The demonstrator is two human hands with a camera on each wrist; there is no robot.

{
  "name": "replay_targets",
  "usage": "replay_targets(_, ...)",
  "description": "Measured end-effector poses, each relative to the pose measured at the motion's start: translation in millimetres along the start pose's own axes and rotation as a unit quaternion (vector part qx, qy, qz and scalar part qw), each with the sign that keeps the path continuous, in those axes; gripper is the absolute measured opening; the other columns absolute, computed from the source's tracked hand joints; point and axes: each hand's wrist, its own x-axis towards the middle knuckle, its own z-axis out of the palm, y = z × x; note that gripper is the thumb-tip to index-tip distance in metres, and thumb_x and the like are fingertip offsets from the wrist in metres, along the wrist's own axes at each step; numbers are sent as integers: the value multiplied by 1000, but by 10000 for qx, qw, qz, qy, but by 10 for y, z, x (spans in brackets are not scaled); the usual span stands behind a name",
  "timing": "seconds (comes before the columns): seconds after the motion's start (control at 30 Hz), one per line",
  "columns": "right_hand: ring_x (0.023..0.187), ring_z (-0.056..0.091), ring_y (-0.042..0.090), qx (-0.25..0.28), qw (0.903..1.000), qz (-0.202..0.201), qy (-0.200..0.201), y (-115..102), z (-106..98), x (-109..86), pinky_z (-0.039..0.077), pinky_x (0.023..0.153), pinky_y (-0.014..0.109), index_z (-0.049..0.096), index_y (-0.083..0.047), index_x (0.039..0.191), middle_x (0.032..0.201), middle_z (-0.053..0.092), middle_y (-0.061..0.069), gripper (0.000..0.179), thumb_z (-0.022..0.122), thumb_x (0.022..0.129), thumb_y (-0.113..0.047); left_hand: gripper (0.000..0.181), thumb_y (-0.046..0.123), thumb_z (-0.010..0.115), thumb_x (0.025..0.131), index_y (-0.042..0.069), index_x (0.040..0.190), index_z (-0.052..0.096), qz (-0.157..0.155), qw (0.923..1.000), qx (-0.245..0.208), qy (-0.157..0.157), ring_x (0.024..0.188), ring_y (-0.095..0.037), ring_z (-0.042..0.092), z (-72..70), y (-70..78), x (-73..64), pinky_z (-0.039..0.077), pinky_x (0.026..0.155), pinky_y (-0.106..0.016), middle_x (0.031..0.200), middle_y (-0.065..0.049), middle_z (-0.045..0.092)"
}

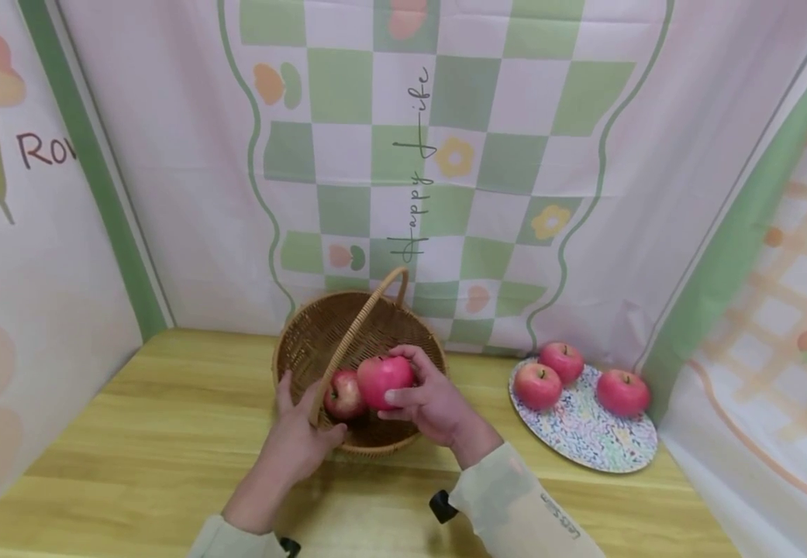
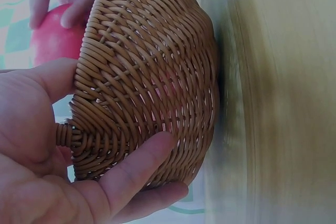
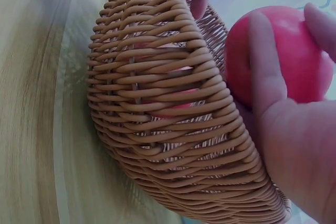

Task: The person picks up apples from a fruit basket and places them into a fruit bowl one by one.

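A round wicker basket with an arched handle stands on the table by the back cloth. My left hand grips its near left rim beside the foot of the handle, thumb at the rim and fingers along the woven outside. Over the basket's opening my right hand holds a red apple, its fingers and thumb curled round the fruit. Another apple lies inside the basket, partly hidden behind the handle and the held one. Through the weave some red shows in the right wrist view.
To the right, an oval patterned plate carries three red apples, two at its far left and one on its right. A printed cloth hangs behind the wooden table, with side cloths left and right.
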Motion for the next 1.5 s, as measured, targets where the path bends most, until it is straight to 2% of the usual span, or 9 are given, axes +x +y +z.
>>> replay_targets(0.17, 111, 54, 39, -122, 9996, -101, 240, -10, -1, -35, 56, 78, 44, 42, -10, 130, 144, 37, 17, 62, 64, 80, 19, 77, 23, 78, 85, 10, 152, 43, 1, 10000, -16, -23, 115, -53, 52, -2, -3, -5, 47, 90, -59, 160, -28, -8)
replay_targets(0.37, 115, 51, 39, 28, 9992, -254, 299, -23, -9, -53, 55, 82, 45, 47, -10, 127, 144, 36, 17, 59, 63, 81, 23, 76, 24, 78, 85, 8, 150, 44, -20, 10000, -51, -50, 115, -53, 53, -8, 4, -16, 47, 89, -58, 160, -27, -8)
replay_targets(0.6, 116, 51, 41, 324, 9984, -366, 300, -52, -15, -98, 55, 80, 50, 52, -15, 114, 144, 34, 16, 27, 62, 94, 0, 74, 22, 78, 86, 6, 150, 44, -13, 10000, -20, -53, 114, -52, 53, -11, 5, -23, 47, 90, -58, 160, -28, -8)
replay_targets(0.67, 117, 51, 41, 356, 9980, -385, 341, -62, -12, -110, 55, 80, 51, 53, -15, 112, 144, 34, 15, 23, 63, 96, -3, 74, 22, 77, 86, 5, 149, 44, -7, 10000, -6, -51, 113, -52, 54, -12, 6, -24, 47, 89, -57, 160, -28, -8)
replay_targets(0.93, 116, 52, 42, 248, 9971, -537, 483, -105, -22, -161, 54, 80, 55, 54, -12, 108, 141, 34, 17, 27, 64, 91, 7, 74, 23, 77, 86, 3, 149, 44, 32, 10000, -2, -56, 113, -52, 54, -8, 0, -20, 47, 90, -57, 159, -28, -8)
replay_targets(1.17, 117, 50, 41, 139, 9963, -444, 725, -142, -124, -258, 54, 80, 56, 53, -10, 106, 140, 32, 16, 28, 60, 91, 12, 73, 22, 77, 86, 3, 149, 44, 0, 10000, -22, -88, 111, -50, 56, -18, 12, -19, 48, 89, -56, 159, -28, -8)
replay_targets(1.3, 116, 52, 39, 112, 9955, -497, 794, -186, -225, -381, 54, 79, 54, 55, -11, 108, 138, 36, 15, 28, 59, 92, 11, 74, 23, 77, 87, 3, 149, 43, -37, 9999, -33, -116, 111, -49, 56, -18, 19, -15, 49, 87, -55, 160, -27, -8)
replay_targets(1.5, 114, 55, 34, 48, 9966, -647, 512, -315, -391, -657, 53, 82, 56, 55, -14, 110, 131, 37, 14, 28, 56, 93, 9, 75, 25, 77, 87, 6, 151, 42, -33, 9999, -58, -126, 110, -50, 56, -20, 12, -11, 49, 87, -55, 160, -27, -9)
